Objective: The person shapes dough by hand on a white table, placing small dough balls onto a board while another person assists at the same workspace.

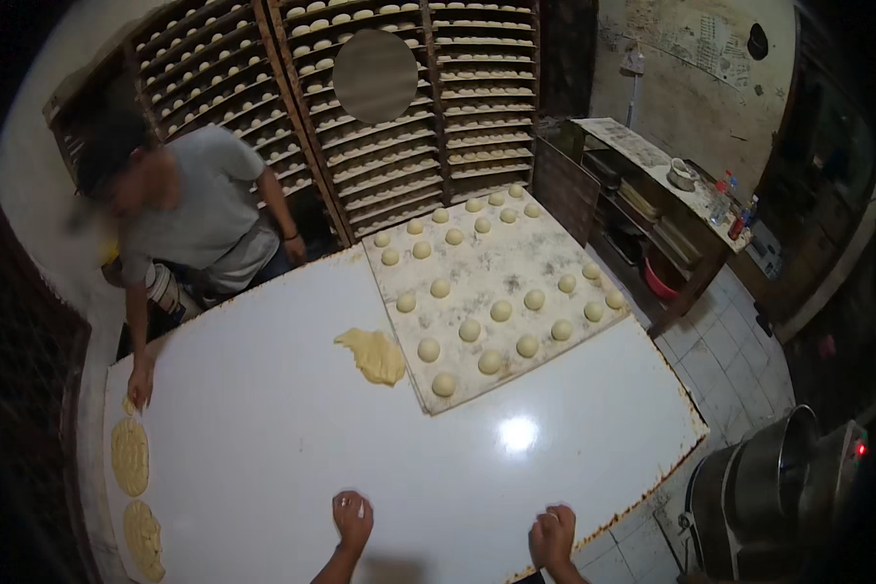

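My left hand (352, 518) is curled with its fingers closed, low over the near part of the white tabletop (263, 409). A small pale patch shows at its fingers, but what it holds is hidden. Further right, near the table's rusty edge, my right hand (555, 537) is closed in the same way, and its contents cannot be made out. Beyond both hands lies a loose, flat piece of yellowish dough (373, 355). It sits beside a floured board (477, 316) that carries several round dough balls (501, 310) in spaced rows.
Across the table at the left, a person (200, 204) reaches toward flat dough slabs (130, 456) along the left edge. Racks (380, 146) full of dough balls stand behind. A shelf table (652, 156) with bottles is at the far right, and a metal mixer bowl (774, 477) stands near right.
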`<state>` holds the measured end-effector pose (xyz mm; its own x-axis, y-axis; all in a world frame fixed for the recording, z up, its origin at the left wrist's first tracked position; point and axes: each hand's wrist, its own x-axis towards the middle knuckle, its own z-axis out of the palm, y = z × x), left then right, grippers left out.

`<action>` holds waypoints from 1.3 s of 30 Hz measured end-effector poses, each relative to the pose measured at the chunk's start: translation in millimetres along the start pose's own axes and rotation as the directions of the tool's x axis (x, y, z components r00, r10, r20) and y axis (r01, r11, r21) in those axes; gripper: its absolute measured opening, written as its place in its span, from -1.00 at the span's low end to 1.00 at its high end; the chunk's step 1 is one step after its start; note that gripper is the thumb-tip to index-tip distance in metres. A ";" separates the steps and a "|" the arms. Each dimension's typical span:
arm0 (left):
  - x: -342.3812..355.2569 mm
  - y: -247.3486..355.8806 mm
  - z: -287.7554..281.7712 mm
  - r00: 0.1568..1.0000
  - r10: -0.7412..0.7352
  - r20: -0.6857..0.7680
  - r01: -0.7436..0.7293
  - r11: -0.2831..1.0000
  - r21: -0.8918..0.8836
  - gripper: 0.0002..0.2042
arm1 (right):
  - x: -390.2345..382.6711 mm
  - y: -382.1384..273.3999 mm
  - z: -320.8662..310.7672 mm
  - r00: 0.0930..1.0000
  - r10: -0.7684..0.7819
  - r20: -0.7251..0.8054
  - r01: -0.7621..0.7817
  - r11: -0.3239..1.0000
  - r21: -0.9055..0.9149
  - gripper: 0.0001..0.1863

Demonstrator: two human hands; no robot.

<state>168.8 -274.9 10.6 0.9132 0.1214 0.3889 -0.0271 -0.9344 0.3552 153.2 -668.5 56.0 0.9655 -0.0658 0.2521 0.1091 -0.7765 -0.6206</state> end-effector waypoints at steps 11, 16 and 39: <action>28.3 24.2 23.3 0.485 -0.736 -0.472 0.645 0.666 -0.375 -0.86 | 281.2 84.1 -20.7 0.834 0.402 0.377 -0.512 0.313 0.800 -0.66; 65.4 3.1 -1.2 0.137 -0.988 -0.068 0.181 0.092 -0.979 -0.71 | 526.7 44.1 50.0 0.980 -0.186 0.065 0.145 0.904 0.402 -0.54; 296.9 162.2 68.0 0.978 -0.199 -0.070 0.155 0.904 -0.398 -0.57 | 208.6 71.9 -75.8 0.915 0.360 0.184 -0.404 0.802 0.441 -0.72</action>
<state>463.2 -413.2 125.9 0.8695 0.3280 0.3692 -0.0444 -0.6926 0.7199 344.5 -785.6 120.3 0.9660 -0.2243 -0.1288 -0.1978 -0.3196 -0.9267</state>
